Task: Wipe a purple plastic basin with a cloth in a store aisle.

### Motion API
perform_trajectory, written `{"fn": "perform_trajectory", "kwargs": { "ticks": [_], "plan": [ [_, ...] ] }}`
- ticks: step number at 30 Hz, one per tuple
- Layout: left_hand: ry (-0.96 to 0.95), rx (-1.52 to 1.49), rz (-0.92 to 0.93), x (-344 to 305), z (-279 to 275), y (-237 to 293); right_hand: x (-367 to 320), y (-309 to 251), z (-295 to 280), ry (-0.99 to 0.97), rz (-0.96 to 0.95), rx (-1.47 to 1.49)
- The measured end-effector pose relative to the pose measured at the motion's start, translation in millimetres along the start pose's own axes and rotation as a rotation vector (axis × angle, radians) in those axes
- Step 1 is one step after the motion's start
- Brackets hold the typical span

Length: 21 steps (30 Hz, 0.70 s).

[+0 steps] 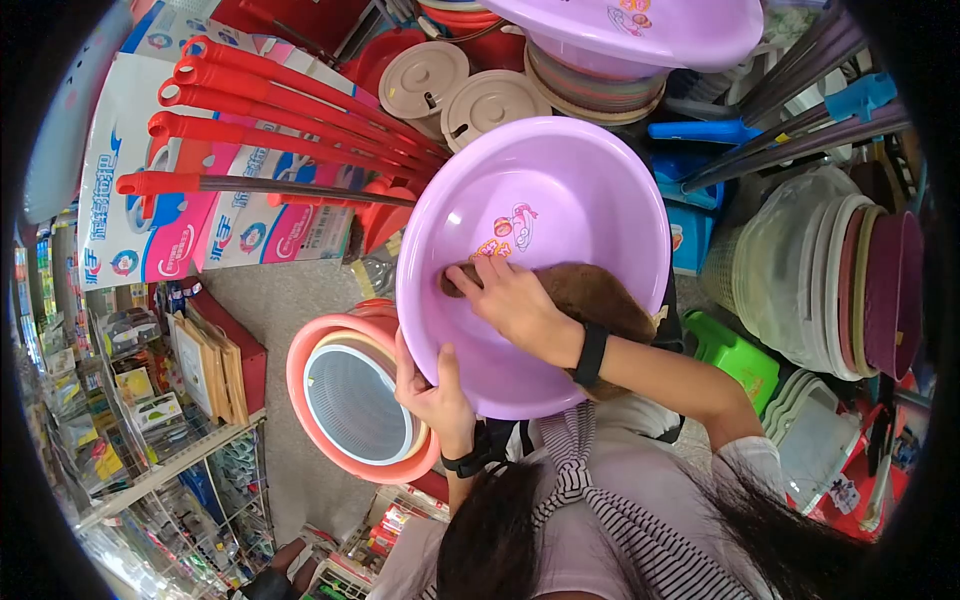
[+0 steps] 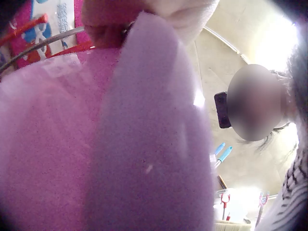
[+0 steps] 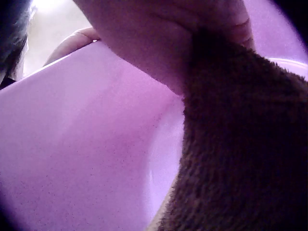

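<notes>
A light purple plastic basin (image 1: 590,180) with small printed pictures inside is tilted up before the person's chest. At its lower left, the left hand (image 1: 440,402) grips the rim, thumb on the inner side and fingers behind the wall. The right hand (image 1: 518,312) reaches inside and holds a brown plush cloth (image 1: 605,295) against the inner wall. In the right wrist view the cloth (image 3: 240,130) hangs down from under that hand, its fingertips hidden. The basin wall (image 2: 154,120) fills most of the left wrist view.
Red-handled poles (image 1: 290,125) lean on the left before printed boxes (image 1: 125,170). A stack of pink and white baskets (image 1: 305,385) stands on the floor at lower left. Nested baskets (image 1: 890,290) crowd the right, and another purple basin (image 1: 690,30) sits beyond.
</notes>
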<state>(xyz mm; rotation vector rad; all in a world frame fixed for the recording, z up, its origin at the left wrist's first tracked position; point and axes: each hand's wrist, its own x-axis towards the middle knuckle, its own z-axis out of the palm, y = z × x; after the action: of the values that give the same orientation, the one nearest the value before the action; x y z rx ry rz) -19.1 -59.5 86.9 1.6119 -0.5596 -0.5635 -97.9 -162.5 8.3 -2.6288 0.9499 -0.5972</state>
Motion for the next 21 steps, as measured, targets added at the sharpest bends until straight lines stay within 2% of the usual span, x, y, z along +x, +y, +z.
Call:
{"fn": "perform_trajectory", "kwargs": {
  "ticks": [2,5,7,10,16,21],
  "plan": [
    [-0.012,-0.006,0.01,1.5,-2.0,-2.6,8.4,4.1,-3.8,-0.031,0.001,-0.025],
    [-0.018,-0.019,0.024,2.9,-0.7,-3.2,16.3,5.3,-6.9,0.029,0.078,0.007],
    [-0.013,-0.027,0.026,4.2,0.3,-3.0,9.2,-5.8,-10.8,-0.08,0.122,-0.065],
    [-0.013,-0.017,0.052,6.9,0.7,-3.5,-2.6,-8.8,-9.8,-0.17,0.131,-0.011],
    [-0.018,-0.04,0.047,4.6,-0.6,-3.0,10.4,1.0,-8.2,0.007,0.116,-0.031],
    [-0.023,-0.039,0.035,5.8,-1.8,-3.0,3.0,-5.6,-5.4,-0.078,0.136,-0.023]
  ]
}}
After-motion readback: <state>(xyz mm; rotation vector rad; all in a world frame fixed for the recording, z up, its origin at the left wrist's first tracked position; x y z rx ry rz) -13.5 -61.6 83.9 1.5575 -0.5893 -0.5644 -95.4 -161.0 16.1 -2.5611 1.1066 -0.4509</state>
